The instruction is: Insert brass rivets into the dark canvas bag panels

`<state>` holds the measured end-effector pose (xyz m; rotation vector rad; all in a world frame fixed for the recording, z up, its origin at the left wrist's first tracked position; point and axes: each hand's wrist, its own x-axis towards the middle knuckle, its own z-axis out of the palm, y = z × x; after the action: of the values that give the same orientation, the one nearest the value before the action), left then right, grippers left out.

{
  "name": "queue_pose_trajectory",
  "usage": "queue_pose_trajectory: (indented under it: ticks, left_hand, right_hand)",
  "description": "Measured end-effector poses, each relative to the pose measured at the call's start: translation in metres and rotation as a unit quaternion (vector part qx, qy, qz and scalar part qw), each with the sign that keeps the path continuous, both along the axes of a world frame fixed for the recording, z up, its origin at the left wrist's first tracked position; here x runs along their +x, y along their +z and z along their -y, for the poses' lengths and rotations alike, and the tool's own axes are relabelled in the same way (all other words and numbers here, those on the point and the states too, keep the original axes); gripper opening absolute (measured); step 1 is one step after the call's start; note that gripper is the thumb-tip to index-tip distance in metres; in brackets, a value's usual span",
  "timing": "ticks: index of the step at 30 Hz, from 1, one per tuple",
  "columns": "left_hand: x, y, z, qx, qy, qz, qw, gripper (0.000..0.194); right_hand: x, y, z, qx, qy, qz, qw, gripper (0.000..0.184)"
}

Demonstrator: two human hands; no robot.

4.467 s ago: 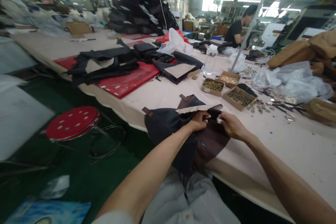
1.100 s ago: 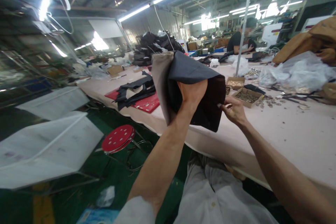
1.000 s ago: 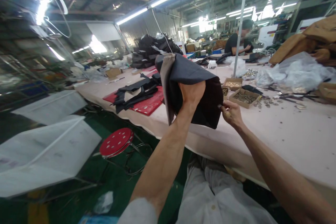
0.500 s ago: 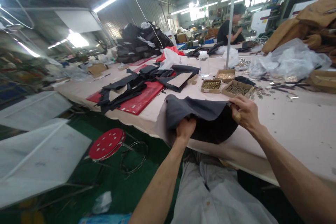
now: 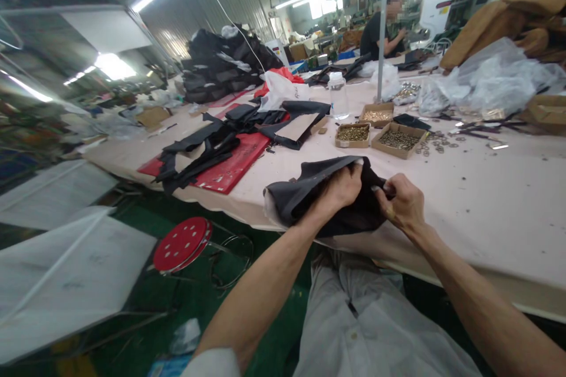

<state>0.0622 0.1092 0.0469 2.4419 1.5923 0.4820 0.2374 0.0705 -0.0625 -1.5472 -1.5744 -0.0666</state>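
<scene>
A dark fabric piece (image 5: 287, 195), shaped like an open pouch, lies at the near edge of the table (image 5: 499, 212). My left hand (image 5: 347, 185) reaches into its opening, fingers closed on the upper edge near the right end. Some of those fingertips are hidden by the cloth. My right hand (image 5: 404, 200) pinches the right edge of the same fabric between thumb and fingers. Just beyond the fabric stand small cardboard boxes of metal fittings, one box (image 5: 351, 142) with brassy pieces and another box (image 5: 398, 154) with darker ones.
Left of the fabric, dark cut pieces (image 5: 181, 156) lie on a red board (image 5: 230, 174). Behind are a clear bottle (image 5: 338, 100), a metal pole (image 5: 382, 29) and a black fabric heap (image 5: 221, 65). A red stool (image 5: 183, 244) stands below left. A person (image 5: 384, 29) sits across the table.
My left hand has moved right and up inside the fabric, to its upper edge near my right hand. The fabric's opening has folded narrower, and my right hand has come slightly lower.
</scene>
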Motion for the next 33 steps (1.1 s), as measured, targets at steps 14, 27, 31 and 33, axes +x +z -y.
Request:
queue_pose_trajectory:
  ticks: [14,27,31,33]
  left_hand:
    - [0.031,0.036,-0.073,-0.104,-0.169,-0.174,0.965,0.030]
    - [-0.056,-0.074,-0.181,-0.130,-0.180,-0.059,0.973,0.042]
    - [-0.078,-0.123,-0.189,-0.103,-0.196,0.066,0.973,0.032]
    - [-0.081,-0.132,-0.186,-0.074,-0.213,0.098,0.969,0.031]
  right_hand:
    - [0.003,-0.027,-0.042,-0.133,0.189,0.124,0.965,0.023]
    - [-0.004,-0.035,-0.121,-0.298,0.260,0.091,0.914,0.053]
    - [-0.002,-0.039,-0.125,-0.319,0.259,0.026,0.911,0.044]
    - [-0.001,-0.043,-0.126,-0.319,0.253,-0.011,0.913,0.039]
